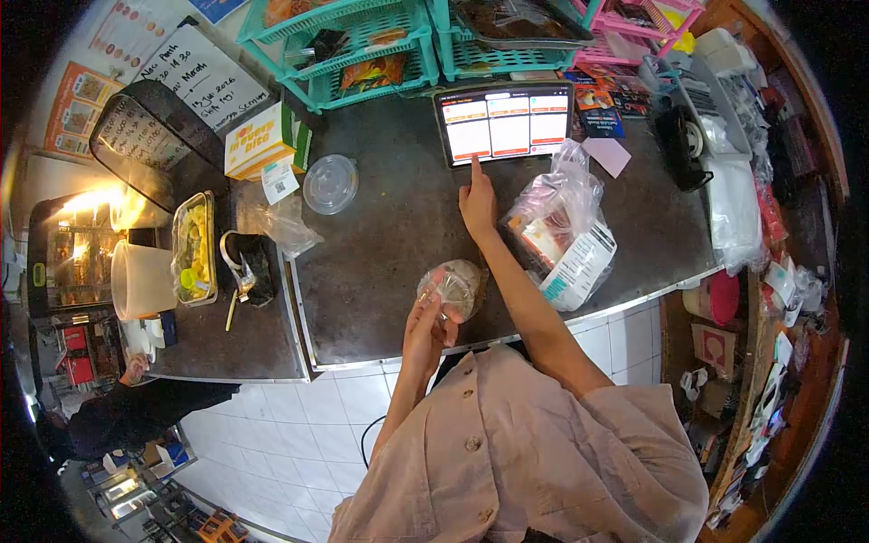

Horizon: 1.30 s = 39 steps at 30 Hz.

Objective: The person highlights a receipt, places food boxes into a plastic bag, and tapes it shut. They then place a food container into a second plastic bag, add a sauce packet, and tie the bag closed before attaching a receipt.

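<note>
My left hand point(425, 330) pinches a small clear plastic bag point(462, 282) with brownish contents I cannot identify, at the front edge of the dark table. My right hand point(478, 204) reaches forward with the index finger stretched out and the other fingers curled. That fingertip meets the lower edge of a lit tablet point(505, 122), whose screen shows white panels with red bars. Just right of my right forearm stands a tied clear plastic bag point(566, 235) holding packed food, with a printed receipt on it.
A round clear lid point(331, 185) and a yellow-white box point(262, 142) lie left of the tablet. Teal baskets point(362, 54) line the back. A food tray point(194, 249) sits by a white tub point(142, 281). Another person's sleeve point(145, 412) shows at lower left.
</note>
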Tool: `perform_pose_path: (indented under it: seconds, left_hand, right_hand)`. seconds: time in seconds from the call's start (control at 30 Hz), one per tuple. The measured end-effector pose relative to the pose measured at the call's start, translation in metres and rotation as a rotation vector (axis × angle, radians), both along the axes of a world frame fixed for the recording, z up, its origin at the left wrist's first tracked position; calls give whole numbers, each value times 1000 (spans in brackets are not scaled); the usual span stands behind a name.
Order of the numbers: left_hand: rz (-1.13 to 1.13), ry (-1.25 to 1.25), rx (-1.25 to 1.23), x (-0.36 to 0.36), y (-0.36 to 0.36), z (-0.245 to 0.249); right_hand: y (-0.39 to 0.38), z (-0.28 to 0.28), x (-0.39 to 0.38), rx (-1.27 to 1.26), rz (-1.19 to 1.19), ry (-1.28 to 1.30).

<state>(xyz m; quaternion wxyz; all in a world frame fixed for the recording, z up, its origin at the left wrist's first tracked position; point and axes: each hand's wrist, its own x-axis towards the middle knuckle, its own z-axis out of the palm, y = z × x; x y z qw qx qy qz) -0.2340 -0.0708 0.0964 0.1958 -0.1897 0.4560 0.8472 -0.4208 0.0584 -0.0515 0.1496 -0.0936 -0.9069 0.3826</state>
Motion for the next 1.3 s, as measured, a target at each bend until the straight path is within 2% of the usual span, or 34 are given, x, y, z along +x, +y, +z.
perform_pose_path:
  seconds: [0.33,0.43,0.5,0.57,0.6,0.67,0.73,0.83,0.9,0.93,0.97,1.07,1.1,1.2,1.23,1.3]
  left_hand:
    - [-9,40,-44,-2,-1,-1]
    - [-51,63,-52,-5,-5,-1]
    - [-143,95,-99,-10,-11,2]
    - [-288,134,-185,-19,-18,11]
    - [-332,137,-199,-22,-22,10]
    - [-423,159,-229,-31,-28,9]
    - [-471,160,-210,-38,-16,24]
    - [-476,184,-51,-49,2,23]
    - [-376,188,17,-60,13,13]
    - [-327,196,50,-65,18,8]
    - [-340,212,45,-69,25,6]
    - [-366,233,55,-78,47,2]
    - [-361,230,75,-82,55,0]
    - [-250,221,139,-92,77,2]
    - [-196,219,159,-96,84,3]
    - [-176,346,103,-105,98,-4]
  right_hand:
    - [0,11,1,0,5,-96]
    - [-2,20,11,-121,55,87]
    - [-2,73,39,-615,436,-85]
    - [6,131,75,-724,1046,-150]
    - [11,139,88,-807,1228,-310]
    - [27,152,96,-718,1353,-395]
    - [44,168,99,-401,1231,-247]
    - [81,226,109,-288,1059,-130]
    - [125,221,111,-264,395,81]
    - [143,225,107,-117,187,185]
    - [162,223,102,39,140,168]
    - [193,176,86,-398,426,-201]
    - [195,174,80,-449,480,-366]
    - [198,187,73,-351,404,-384]
    - [198,194,75,-513,420,-367]
    - [204,187,71,-622,349,-311]
